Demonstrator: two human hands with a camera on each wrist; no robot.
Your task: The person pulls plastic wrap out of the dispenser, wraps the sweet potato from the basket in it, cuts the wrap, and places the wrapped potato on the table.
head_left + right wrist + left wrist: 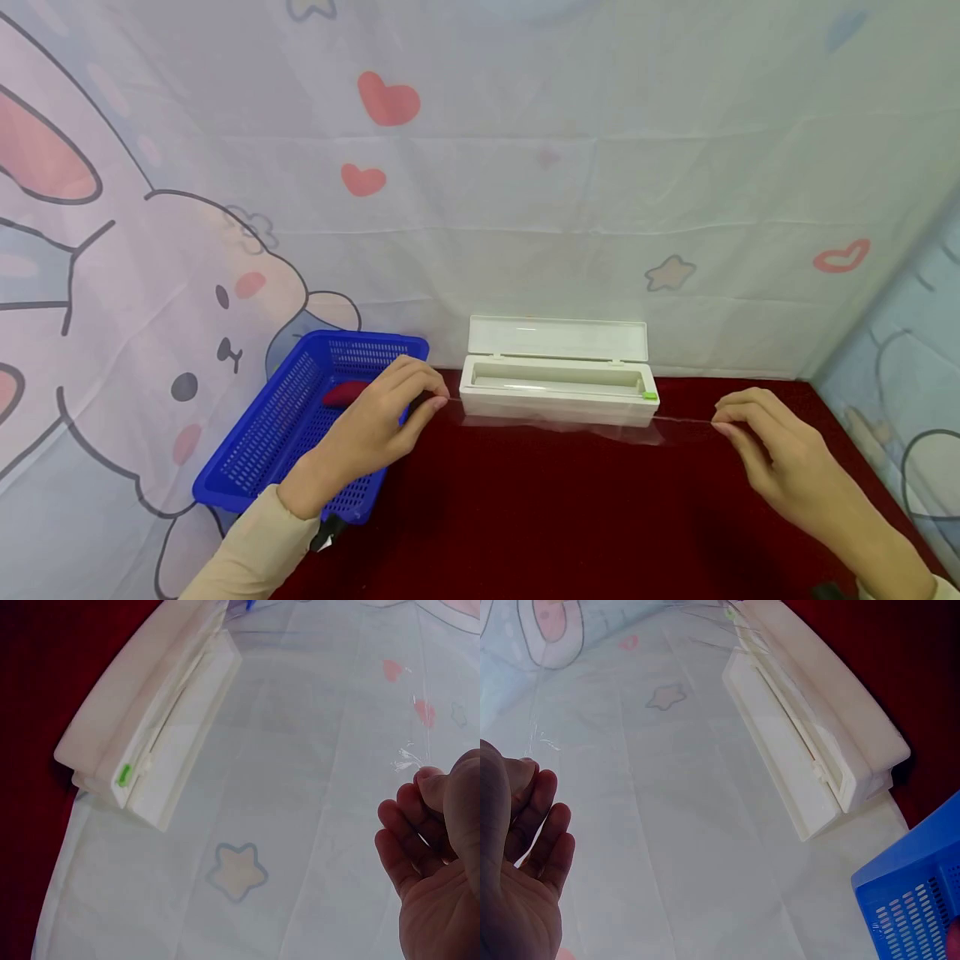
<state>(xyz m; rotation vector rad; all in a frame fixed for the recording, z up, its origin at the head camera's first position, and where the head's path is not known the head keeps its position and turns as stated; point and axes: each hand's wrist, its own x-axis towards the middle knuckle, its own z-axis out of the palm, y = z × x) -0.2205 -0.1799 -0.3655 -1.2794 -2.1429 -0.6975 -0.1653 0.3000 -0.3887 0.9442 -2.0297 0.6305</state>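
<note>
Between the two hands stretches a clear sheet of cling film (626, 432), its upper edge drawn into a thin line. My left hand (384, 417) pinches one end between thumb and fingertips; in the left wrist view the film (544, 739) gathers at that pinch. At the other end, my right hand (780, 454) pinches a corner, and crinkled film (409, 759) shows at its fingertips in the right wrist view. Behind the film stands a white cling film dispenser (555, 407), its lid (558, 340) raised, with a green slider (649, 396) at the right end.
A blue perforated basket (251, 417) stands at the left, partly behind the left forearm. In it lies a dark red object (343, 393), partly covered by the left hand. A dark red cloth (570, 517) covers the table, and a printed curtain (540, 208) hangs close behind the dispenser.
</note>
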